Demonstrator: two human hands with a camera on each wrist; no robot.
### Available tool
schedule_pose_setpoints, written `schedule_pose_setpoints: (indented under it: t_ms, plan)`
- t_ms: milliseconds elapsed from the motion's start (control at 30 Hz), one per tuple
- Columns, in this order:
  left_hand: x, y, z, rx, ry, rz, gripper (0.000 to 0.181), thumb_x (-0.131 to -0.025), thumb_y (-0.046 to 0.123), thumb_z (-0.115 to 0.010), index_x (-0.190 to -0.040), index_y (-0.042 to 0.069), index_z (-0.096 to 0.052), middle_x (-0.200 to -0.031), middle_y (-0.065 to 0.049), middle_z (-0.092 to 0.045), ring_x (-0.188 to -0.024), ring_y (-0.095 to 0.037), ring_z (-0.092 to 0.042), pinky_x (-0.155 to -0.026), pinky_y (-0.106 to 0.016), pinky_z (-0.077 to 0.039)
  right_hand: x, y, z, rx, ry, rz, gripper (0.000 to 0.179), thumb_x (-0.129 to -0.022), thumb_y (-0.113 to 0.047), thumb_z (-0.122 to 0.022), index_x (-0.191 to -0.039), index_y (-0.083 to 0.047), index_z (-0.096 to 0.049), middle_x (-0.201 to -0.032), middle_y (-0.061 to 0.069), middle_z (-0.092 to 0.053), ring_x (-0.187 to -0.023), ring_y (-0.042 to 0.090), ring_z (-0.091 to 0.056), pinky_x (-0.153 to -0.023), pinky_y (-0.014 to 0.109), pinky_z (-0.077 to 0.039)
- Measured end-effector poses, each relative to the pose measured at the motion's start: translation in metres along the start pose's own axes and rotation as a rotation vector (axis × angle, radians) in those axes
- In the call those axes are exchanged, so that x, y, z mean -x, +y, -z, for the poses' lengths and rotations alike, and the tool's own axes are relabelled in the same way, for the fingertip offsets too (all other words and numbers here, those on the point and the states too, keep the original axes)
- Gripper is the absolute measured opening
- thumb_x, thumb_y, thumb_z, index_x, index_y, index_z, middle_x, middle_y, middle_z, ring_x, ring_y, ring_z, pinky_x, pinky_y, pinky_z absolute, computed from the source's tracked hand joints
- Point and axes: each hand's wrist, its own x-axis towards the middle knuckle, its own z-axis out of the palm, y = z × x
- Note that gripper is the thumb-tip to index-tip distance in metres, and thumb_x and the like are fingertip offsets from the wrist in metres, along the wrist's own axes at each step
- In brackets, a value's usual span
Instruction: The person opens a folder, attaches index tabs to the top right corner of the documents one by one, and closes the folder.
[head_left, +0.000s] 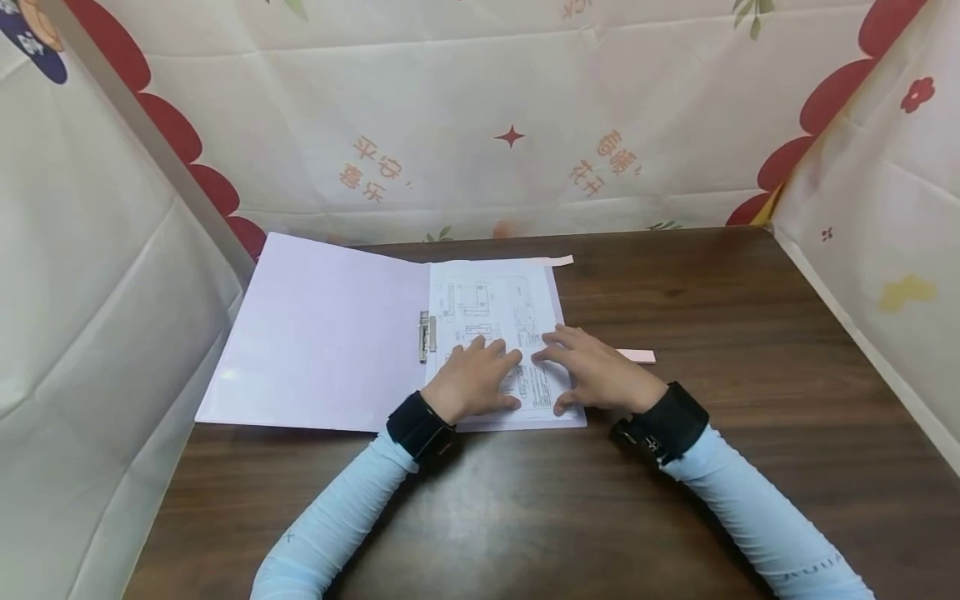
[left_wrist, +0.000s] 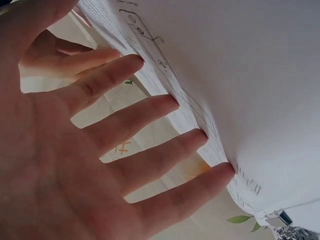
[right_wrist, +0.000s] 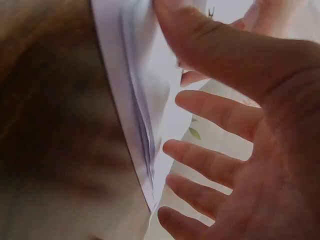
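A pale lilac folder [head_left: 322, 333] lies spread flat on the table, with a metal clip [head_left: 423, 337] near its fold. Printed sheets [head_left: 536, 312] with line drawings lie on its right side. My left hand [head_left: 476, 382] is over the lower left of the sheets, fingers spread, and in the left wrist view its fingertips [left_wrist: 227, 170] are right at the paper. My right hand [head_left: 603, 373] reaches over the sheets' right edge with its fingers apart. The right wrist view shows slightly parted sheet edges [right_wrist: 137, 95] beside its thumb.
One pale pink strip [head_left: 557, 261] sticks out at the folder's top right corner, and another pink strip [head_left: 637, 356] shows beyond my right hand. The dark wood table [head_left: 720, 317] meets patterned cloth walls [head_left: 480, 100] at the back and sides.
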Motion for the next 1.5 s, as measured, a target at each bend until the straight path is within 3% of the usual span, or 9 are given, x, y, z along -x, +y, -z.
schedule_pose_setpoints:
  t_ms: [233, 467, 733, 933, 1033, 1133, 1233, 1333, 1500]
  plan:
    - [0.0, -0.001, 0.001, -0.037, 0.0, -0.011, 0.071, -0.092, 0.067, -0.064, -0.147, 0.022, -0.056, -0.152, -0.008, -0.055, -0.139, -0.035, -0.051, -0.106, -0.058, -0.049, -0.001, 0.005, -0.003, -0.021, 0.006, -0.029, 0.075, -0.067, -0.039, -0.096, -0.132, -0.014, -0.069, -0.152, 0.019, -0.053, -0.141, 0.04, -0.049, -0.112, 0.059, -0.045]
    - [0.018, -0.003, 0.001, -0.05, 0.045, -0.082, 0.065, -0.09, 0.07, -0.065, -0.126, 0.017, -0.072, -0.12, -0.005, -0.07, -0.105, -0.023, -0.066, -0.086, -0.04, -0.058, -0.007, 0.007, -0.014, -0.018, 0.09, -0.002, 0.051, -0.082, -0.039, -0.087, -0.126, -0.017, -0.074, -0.144, 0.015, -0.061, -0.135, 0.036, -0.056, -0.109, 0.057, -0.048]
    - [0.039, -0.004, -0.004, -0.104, 0.268, -0.133, 0.014, -0.096, 0.025, -0.07, -0.099, 0.012, -0.076, -0.085, 0.0, -0.071, -0.07, -0.014, -0.059, -0.063, -0.027, -0.05, -0.01, -0.003, -0.009, 0.017, 0.169, -0.033, 0.042, -0.094, -0.051, -0.071, -0.122, -0.019, -0.075, -0.128, 0.008, -0.068, -0.116, 0.027, -0.065, -0.097, 0.047, -0.054]
    - [0.045, -0.007, -0.005, -0.113, 0.436, -0.113, 0.019, -0.094, 0.018, -0.066, -0.076, 0.014, -0.064, -0.063, 0.004, -0.058, -0.054, -0.011, -0.049, -0.046, -0.023, -0.038, 0.0, -0.001, 0.011, -0.059, 0.279, -0.055, 0.024, -0.105, -0.028, -0.059, -0.119, -0.009, -0.068, -0.117, 0.009, -0.064, -0.095, 0.022, -0.062, -0.08, 0.04, -0.055]
    - [0.047, -0.01, -0.004, -0.108, 0.46, -0.091, 0.02, -0.093, 0.019, -0.067, -0.074, 0.015, -0.061, -0.059, 0.005, -0.051, -0.051, -0.01, -0.044, -0.044, -0.022, -0.03, 0.002, 0.004, 0.014, -0.028, 0.232, -0.064, 0.015, -0.101, -0.019, -0.065, -0.11, -0.009, -0.071, -0.109, 0.008, -0.066, -0.091, 0.021, -0.06, -0.078, 0.037, -0.054]
    - [0.05, -0.013, -0.004, -0.097, 0.445, -0.056, 0.018, -0.093, 0.02, -0.066, -0.077, 0.013, -0.063, -0.057, 0.005, -0.048, -0.049, -0.01, -0.042, -0.044, -0.021, -0.027, -0.001, 0.006, 0.009, -0.002, 0.119, -0.029, 0.03, -0.094, -0.028, -0.077, -0.118, -0.011, -0.073, -0.125, 0.013, -0.067, -0.114, 0.031, -0.061, -0.097, 0.048, -0.055]
    - [0.058, -0.018, -0.003, -0.09, 0.45, -0.009, 0.016, -0.094, 0.022, -0.065, -0.082, 0.012, -0.067, -0.057, 0.005, -0.05, -0.047, -0.009, -0.041, -0.043, -0.021, -0.026, -0.004, 0.006, 0.0, 0.021, 0.05, -0.012, 0.06, -0.083, -0.045, -0.085, -0.132, -0.014, -0.069, -0.146, 0.017, -0.059, -0.14, 0.04, -0.048, -0.115, 0.06, -0.041]
    - [0.069, -0.024, -0.001, -0.109, 0.495, 0.042, 0.018, -0.095, 0.022, -0.063, -0.081, 0.011, -0.068, -0.056, 0.005, -0.051, -0.046, -0.01, -0.039, -0.042, -0.021, -0.025, -0.004, 0.005, -0.006, 0.032, 0.033, -0.057, 0.076, -0.073, -0.05, -0.091, -0.136, -0.015, -0.067, -0.148, 0.016, -0.057, -0.145, 0.04, -0.043, -0.121, 0.063, -0.031]
    - [0.096, -0.037, 0.0, -0.121, 0.573, 0.16, 0.026, -0.093, 0.017, -0.063, -0.068, 0.012, -0.057, -0.05, 0.006, -0.038, -0.044, -0.009, -0.033, -0.04, -0.023, -0.021, -0.001, 0.003, -0.007, 0.027, 0.021, -0.107, 0.078, -0.069, -0.046, -0.095, -0.135, -0.013, -0.068, -0.148, 0.016, -0.057, -0.14, 0.035, -0.048, -0.123, 0.064, -0.027]
